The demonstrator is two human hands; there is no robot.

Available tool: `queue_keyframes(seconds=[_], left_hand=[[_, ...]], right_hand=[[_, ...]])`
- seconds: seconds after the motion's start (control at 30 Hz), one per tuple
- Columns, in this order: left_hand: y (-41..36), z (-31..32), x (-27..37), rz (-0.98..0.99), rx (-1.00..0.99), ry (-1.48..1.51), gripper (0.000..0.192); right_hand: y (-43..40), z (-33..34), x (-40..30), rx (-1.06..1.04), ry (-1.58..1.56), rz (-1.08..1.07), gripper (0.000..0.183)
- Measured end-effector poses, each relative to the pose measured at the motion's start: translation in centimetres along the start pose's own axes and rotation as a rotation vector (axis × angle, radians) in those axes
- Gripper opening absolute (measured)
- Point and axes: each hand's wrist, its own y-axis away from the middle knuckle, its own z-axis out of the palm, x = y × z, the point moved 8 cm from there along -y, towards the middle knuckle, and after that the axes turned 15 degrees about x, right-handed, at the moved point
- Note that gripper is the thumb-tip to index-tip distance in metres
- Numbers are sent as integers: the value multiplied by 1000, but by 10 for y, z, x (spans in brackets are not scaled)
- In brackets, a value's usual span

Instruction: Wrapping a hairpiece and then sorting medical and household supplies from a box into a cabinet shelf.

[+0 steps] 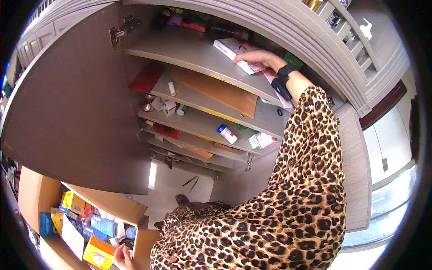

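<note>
On the cabinet's top shelf [175,45], my right hand [254,57] grips a flat white box with red lettering [226,50]. A pink-and-white sheet or flat pack [275,84] lies under my wrist, which wears a black band. At the bottom left, my left hand [123,257] is at the inner side of an open cardboard box [143,244], beside an orange-yellow carton [98,253]. Its fingertips are curled close together; whether they hold anything cannot be told. Blue boxes [103,225] and yellow boxes [73,201] fill the cardboard box.
A dark cabinet door [74,101] stands open on the left, above the cardboard box. Lower shelves hold a brown envelope [216,89], a blue-capped white bottle [227,134], a small white roll [172,88] and a metal cup [147,107]. Another door [354,168] stands open at right.
</note>
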Motion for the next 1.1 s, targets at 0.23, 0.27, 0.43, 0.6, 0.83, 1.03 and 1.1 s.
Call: queue_keyframes(seconds=[0.23, 0.27, 0.43, 0.6, 0.83, 1.03, 1.1], left_hand=[[4, 0, 6, 41, -12, 54, 26], [5, -1, 5, 54, -7, 51, 26], [12, -12, 1, 87, 17, 137, 27], [19, -31, -9, 106, 21, 114, 28], [14, -50, -25, 152, 71, 71, 24], [6, -50, -8, 100, 63, 8, 27], [4, -47, -5, 86, 44, -9, 28]], right_hand=[[4, -22, -3, 9, 77, 87, 95], [8, -33, -16, 59, 76, 11, 88], [-3, -94, -16, 311, 220, -196, 82], [-24, -100, 17, 427, 396, -179, 76], [-18, -109, 48, 534, 516, -156, 68], [-2, -118, 44, 690, 659, -320, 61], [5, -121, 35, 770, 750, -442, 59]])
